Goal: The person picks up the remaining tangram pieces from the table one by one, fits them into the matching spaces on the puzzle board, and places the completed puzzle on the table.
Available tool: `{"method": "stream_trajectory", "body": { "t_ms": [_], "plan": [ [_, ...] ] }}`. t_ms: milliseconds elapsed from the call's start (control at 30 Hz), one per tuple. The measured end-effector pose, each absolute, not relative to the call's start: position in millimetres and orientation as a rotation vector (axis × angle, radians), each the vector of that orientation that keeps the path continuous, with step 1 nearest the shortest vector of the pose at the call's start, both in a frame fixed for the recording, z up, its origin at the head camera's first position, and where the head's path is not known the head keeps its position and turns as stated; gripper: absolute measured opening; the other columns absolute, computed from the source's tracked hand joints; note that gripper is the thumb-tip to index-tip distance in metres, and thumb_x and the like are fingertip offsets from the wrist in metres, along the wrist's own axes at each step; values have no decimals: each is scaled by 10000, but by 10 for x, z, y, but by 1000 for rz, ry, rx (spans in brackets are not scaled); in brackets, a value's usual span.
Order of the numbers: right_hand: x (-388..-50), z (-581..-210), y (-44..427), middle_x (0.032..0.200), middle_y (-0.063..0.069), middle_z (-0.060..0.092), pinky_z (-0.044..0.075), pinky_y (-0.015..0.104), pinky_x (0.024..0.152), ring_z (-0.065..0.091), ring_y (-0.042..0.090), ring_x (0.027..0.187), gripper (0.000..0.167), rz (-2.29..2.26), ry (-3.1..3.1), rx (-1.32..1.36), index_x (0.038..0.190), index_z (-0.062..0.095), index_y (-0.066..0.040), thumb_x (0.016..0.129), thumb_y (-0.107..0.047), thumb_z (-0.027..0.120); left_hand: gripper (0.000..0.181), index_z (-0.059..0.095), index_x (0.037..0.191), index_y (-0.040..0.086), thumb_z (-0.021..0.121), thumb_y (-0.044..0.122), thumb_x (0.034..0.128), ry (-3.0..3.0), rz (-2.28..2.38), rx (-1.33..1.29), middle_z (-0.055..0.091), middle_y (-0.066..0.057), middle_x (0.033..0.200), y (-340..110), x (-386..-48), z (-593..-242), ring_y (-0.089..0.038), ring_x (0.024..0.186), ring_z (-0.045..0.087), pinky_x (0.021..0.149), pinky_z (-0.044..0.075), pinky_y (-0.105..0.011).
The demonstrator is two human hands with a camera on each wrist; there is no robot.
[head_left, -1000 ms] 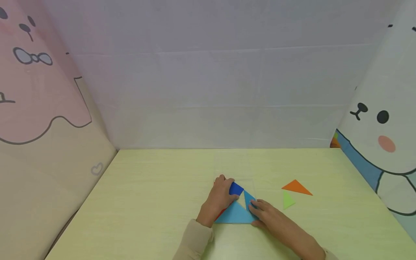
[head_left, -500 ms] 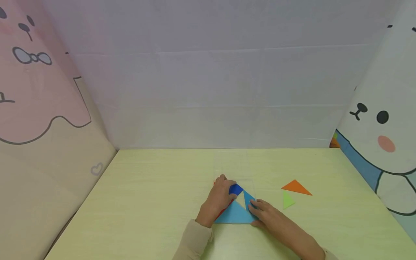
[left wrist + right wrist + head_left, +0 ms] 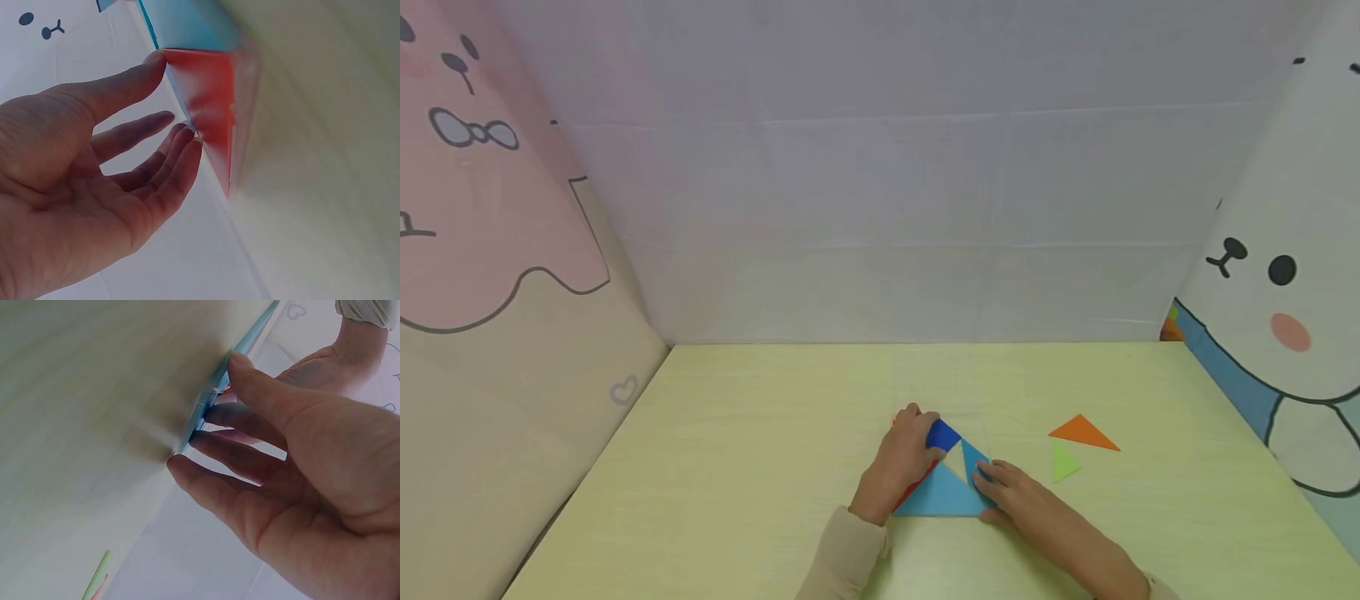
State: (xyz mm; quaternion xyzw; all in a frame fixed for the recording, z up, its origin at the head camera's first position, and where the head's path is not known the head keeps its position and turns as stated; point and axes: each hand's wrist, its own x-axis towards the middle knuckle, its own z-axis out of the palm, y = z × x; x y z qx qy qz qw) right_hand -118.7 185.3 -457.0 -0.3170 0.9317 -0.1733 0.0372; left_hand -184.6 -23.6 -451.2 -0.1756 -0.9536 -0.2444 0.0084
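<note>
In the head view, tangram pieces lie together at the table's front middle. My left hand (image 3: 902, 458) rests over their left side, thumb and fingertips touching the red piece (image 3: 206, 94) and the dark blue piece (image 3: 943, 435). Most of the red piece is hidden under that hand. My right hand (image 3: 1018, 500) lies at the right side, its fingertips on a small light blue triangle (image 3: 972, 458) and its thumb at the front corner of the large light blue triangle (image 3: 942, 492). A pale gap shows between the dark blue piece and both light blue triangles.
To the right lie an orange triangle (image 3: 1084, 432) and a light green triangle (image 3: 1064, 463), loose on the pale wooden table (image 3: 760, 433). A faint, clear plastic outline (image 3: 934, 383) extends behind the assembled pieces. Printed cloth (image 3: 925, 183) closes off the back and sides.
The dark blue piece has shifted slightly left and turned a little under my left thumb and fingers, and the pale gap beside it looks a bit wider. My right hand stays put.
</note>
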Motion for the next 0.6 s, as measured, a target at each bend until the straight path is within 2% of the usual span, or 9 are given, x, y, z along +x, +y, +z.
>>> {"method": "stream_trajectory", "body": {
  "t_ms": [267, 467, 600],
  "plan": [
    [-1187, -4574, 1846, 1385, 237, 584, 519, 528, 992, 551, 436, 1278, 478, -532, 2854, -950, 1352, 628, 64, 984, -234, 694, 468, 645, 1321, -31, 801, 122, 907, -2911, -667, -661, 617, -164, 1187, -321, -1808, -4516, -291, 1101, 597, 911, 582, -383],
    [-1182, -4573, 1848, 1370, 242, 594, 522, 522, 991, 562, 434, 1267, 470, -504, 2883, -972, 1338, 637, 72, 976, -221, 703, 446, 615, 1399, 0, 701, 166, 994, -2975, -544, -887, 557, -171, 1453, -360, -1746, -4497, -293, 1342, 535, 1075, 492, -376],
    [-1180, -4577, 1849, 1370, 242, 595, 520, 525, 992, 563, 436, 1269, 467, -503, 2894, -978, 1334, 639, 72, 976, -222, 702, 444, 610, 1423, 32, 669, 201, 1017, -2993, -471, -944, 526, -159, 1505, -371, -1700, -4495, -286, 1394, 497, 1121, 447, -377]
  ]
}}
